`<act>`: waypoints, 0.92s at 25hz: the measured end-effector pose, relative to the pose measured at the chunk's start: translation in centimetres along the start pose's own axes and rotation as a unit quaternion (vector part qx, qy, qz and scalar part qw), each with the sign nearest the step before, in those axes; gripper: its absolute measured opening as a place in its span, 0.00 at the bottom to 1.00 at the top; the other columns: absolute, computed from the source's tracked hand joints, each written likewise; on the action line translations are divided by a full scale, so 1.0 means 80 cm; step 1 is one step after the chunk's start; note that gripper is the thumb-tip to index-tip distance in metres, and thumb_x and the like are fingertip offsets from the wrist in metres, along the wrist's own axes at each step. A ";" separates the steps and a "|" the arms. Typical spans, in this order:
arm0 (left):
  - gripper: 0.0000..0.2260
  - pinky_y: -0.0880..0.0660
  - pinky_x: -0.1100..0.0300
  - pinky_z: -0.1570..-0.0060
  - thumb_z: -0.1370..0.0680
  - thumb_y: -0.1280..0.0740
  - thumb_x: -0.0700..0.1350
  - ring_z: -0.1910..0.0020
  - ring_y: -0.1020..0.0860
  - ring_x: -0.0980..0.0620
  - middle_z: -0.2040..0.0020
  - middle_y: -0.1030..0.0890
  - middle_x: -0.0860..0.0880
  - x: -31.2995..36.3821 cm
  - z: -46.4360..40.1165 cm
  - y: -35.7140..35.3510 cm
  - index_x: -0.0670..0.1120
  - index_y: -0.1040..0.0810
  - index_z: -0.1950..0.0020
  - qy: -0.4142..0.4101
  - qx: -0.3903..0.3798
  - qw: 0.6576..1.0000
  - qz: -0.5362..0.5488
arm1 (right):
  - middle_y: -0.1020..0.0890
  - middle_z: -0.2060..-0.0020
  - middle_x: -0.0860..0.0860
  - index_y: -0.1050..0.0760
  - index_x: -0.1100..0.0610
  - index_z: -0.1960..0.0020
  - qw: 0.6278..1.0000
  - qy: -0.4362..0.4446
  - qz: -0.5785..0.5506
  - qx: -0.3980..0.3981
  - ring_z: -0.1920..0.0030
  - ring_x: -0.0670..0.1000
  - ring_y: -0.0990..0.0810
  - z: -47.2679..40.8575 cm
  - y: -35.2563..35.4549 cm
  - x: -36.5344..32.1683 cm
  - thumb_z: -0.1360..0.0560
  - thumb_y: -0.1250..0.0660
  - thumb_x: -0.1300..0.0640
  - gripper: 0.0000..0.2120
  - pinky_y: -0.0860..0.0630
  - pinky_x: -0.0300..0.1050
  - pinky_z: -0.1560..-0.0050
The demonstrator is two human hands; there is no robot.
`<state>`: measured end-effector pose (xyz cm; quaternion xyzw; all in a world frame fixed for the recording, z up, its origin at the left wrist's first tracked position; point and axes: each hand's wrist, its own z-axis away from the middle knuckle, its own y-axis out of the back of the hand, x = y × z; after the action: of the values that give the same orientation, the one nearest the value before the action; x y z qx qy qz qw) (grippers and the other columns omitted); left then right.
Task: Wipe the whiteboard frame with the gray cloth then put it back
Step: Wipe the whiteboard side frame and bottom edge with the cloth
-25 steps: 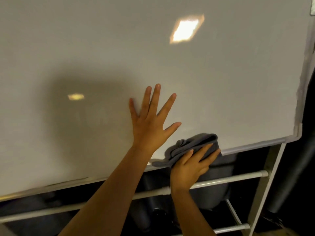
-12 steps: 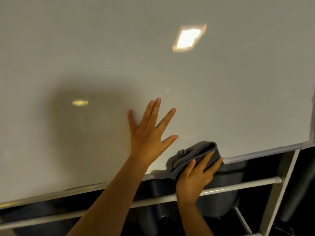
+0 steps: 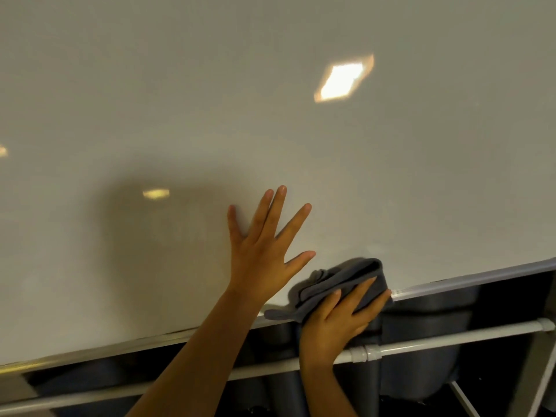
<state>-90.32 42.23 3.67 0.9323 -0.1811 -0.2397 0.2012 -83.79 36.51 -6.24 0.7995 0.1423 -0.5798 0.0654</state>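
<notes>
- Two hands were in view, one cloth [image 3: 340,284], one board [image 3: 270,130] with its frame [image 3: 469,281], and two white rails beneath it: an upper rail [image 3: 451,338] and a lower rail [image 3: 75,398]
- Three light reflections showed on the board: one bright diamond-shaped reflection [image 3: 343,79], one small oval reflection [image 3: 155,193], and a sliver at the left edge
- The left hand [image 3: 264,257] lay flat on the board, grasping nothing, all five fingers spread, its forearm rising from the bottom of the view
- The right hand [image 3: 340,320] pressed the cloth against the bottom frame; its fingers lay over the cloth, gripping it against the edge, with the thumb hidden
- The cloth was gray, bunched in thick folds, with a loose corner trailing left along the frame beneath the left wrist; its upper part overlapped the board, its lower part covered the frame
- The frame was a pale metal strip that ran slanting from the lower left up to the right edge, brighter to the right of the cloth and duller, yellowish, at far left
- The board was glossy off-white and filled most of the view, with a soft dark shadow left of the left hand
- Under the frame the space was dark, with gray rounded shapes [image 3: 427,320] behind the upper rail, which carried a joint just beside the right wrist
- A white strut [image 3: 464,398] slanted at lower right
</notes>
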 end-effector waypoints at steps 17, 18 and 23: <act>0.32 0.53 0.32 0.31 0.25 0.49 0.70 0.23 0.52 0.43 0.23 0.48 0.44 -0.137 0.094 0.004 0.58 0.47 0.24 0.029 0.017 0.999 -0.036 | 0.52 0.25 0.58 0.49 0.52 0.26 0.998 0.008 0.056 -0.040 0.36 0.68 0.39 0.114 -0.056 -0.032 0.23 0.49 0.51 0.26 0.36 0.61 0.37; 0.33 0.52 0.31 0.31 0.25 0.48 0.70 0.24 0.51 0.43 0.23 0.48 0.44 -0.141 0.097 0.004 0.58 0.47 0.24 0.028 0.015 0.999 -0.036 | 0.52 0.25 0.58 0.49 0.52 0.26 0.997 0.006 0.062 -0.050 0.36 0.68 0.39 0.125 -0.059 -0.034 0.23 0.49 0.51 0.26 0.36 0.61 0.37; 0.33 0.54 0.30 0.32 0.25 0.48 0.70 0.23 0.51 0.44 0.23 0.50 0.45 -0.177 0.117 0.006 0.58 0.48 0.24 0.019 -0.001 0.999 -0.047 | 0.49 0.26 0.62 0.44 0.56 0.27 0.994 0.010 0.066 -0.083 0.40 0.72 0.34 0.188 -0.089 -0.047 0.23 0.48 0.49 0.26 0.31 0.64 0.43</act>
<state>-106.88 45.25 1.62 0.9439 -0.1334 -0.2316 0.1941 -100.67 38.63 -7.01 0.8049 0.1374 -0.5521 0.1684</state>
